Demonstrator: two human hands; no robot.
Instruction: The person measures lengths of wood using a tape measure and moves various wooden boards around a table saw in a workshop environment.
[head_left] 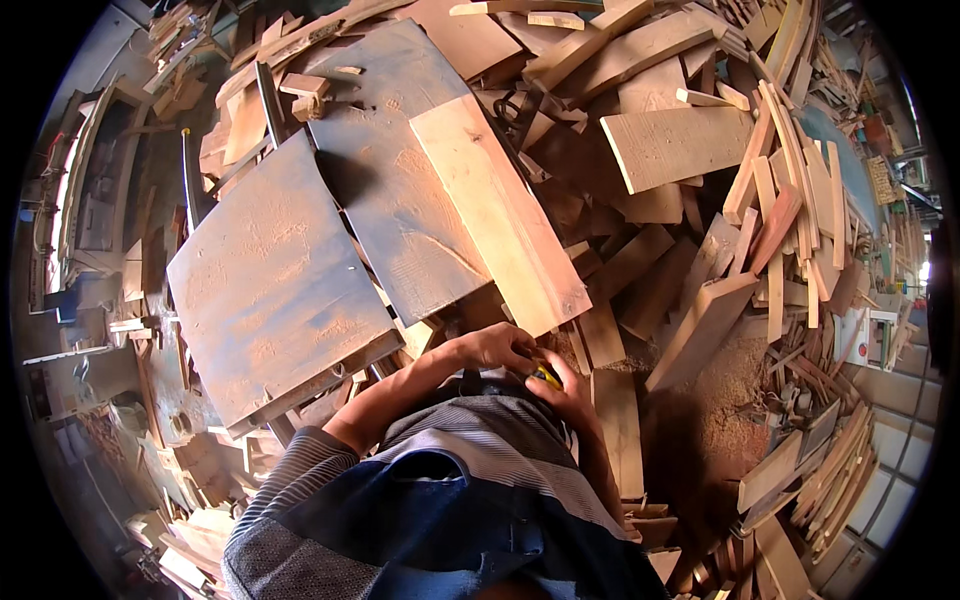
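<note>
Both of my hands meet in front of my waist, just below the near end of a long pale board (pixel 500 220). Between them is a small yellow-and-black tape measure (pixel 547 376), mostly covered by fingers. My right hand (pixel 574 396) is closed round it from the right. From the left, my left hand (pixel 497 347) bends in with its fingers curled against the top of the tape measure. The board lies slantwise on a grey metal machine table (pixel 385 130) dusted with sawdust, its near end sticking out past the table's edge.
A second grey table plate (pixel 280 280) stands to the left, with a gap between the two. Offcuts and boards heap up at the right, including a wide plank (pixel 680 145) and a thick one leaning (pixel 703 330). Sawdust (pixel 735 410) covers the floor at right.
</note>
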